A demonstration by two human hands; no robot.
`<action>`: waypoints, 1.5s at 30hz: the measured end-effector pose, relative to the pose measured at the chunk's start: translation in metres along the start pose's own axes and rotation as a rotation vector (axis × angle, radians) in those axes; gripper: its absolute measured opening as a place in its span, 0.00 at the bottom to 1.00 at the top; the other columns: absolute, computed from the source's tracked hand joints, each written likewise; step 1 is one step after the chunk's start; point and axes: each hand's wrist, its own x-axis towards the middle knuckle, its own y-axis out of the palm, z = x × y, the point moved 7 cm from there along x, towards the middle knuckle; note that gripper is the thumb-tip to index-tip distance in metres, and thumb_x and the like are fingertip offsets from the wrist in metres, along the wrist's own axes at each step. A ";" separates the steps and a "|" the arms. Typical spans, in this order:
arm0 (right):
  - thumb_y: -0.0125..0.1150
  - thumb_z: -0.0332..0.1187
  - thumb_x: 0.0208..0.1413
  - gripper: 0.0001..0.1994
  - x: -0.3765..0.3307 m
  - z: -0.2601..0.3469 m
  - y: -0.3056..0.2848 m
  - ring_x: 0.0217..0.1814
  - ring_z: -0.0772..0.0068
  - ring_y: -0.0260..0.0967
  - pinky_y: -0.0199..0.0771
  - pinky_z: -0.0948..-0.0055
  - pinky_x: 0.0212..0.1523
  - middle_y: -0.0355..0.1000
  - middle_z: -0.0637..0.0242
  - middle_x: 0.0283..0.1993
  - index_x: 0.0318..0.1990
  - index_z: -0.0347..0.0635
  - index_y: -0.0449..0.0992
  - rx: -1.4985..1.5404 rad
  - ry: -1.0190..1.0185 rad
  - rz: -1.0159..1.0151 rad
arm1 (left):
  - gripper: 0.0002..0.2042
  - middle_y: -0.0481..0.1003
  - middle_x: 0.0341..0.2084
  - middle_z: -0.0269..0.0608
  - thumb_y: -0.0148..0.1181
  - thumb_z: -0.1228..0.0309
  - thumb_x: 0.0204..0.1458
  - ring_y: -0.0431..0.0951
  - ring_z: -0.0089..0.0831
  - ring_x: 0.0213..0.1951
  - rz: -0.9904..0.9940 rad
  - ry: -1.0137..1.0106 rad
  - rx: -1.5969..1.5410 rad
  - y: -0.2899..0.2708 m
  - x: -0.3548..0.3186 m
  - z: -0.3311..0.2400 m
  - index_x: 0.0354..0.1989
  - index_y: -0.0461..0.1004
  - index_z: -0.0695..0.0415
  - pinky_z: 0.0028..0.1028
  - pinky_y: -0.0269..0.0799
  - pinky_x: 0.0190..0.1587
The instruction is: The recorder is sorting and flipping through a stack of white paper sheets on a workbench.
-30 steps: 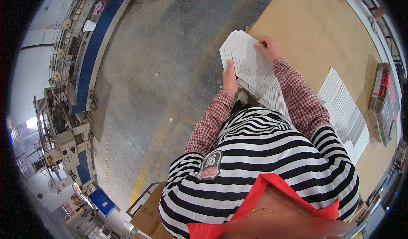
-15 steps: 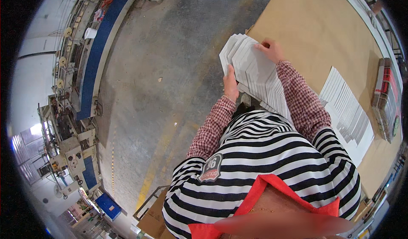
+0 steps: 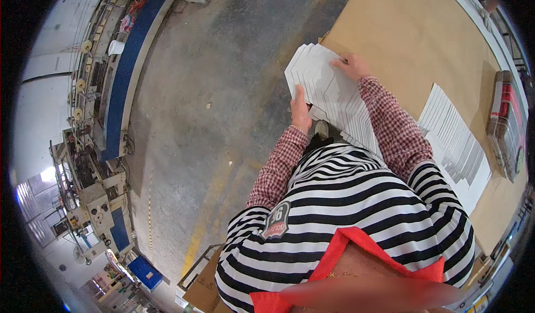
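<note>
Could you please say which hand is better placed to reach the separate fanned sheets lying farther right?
Probably the right hand: it's nearer the separate fanned sheets; the left hand is across the white stack.

Both arms (image 3: 278, 160) reach forward, left hand (image 3: 301, 114) with thumb extended, right hand (image 3: 354, 67) with fingers bent.

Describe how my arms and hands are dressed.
Your left hand and right hand are both ungloved. Both forearms wear dark-red-and-white checked sleeves, ending near the wrists. Above them, the upper arms are covered by black-and-white striped sleeves. No watch is visible on either wrist.
</note>
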 end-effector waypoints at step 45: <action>0.56 0.50 0.42 0.17 -0.002 0.002 0.004 0.28 0.58 0.68 0.66 0.62 0.28 0.70 0.61 0.24 0.26 0.45 0.72 -0.049 -0.011 -0.137 | 0.32 0.59 0.54 0.43 0.34 0.47 0.54 0.61 0.37 0.53 0.148 0.069 0.021 0.032 -0.009 -0.011 0.57 0.52 0.62 0.33 0.57 0.53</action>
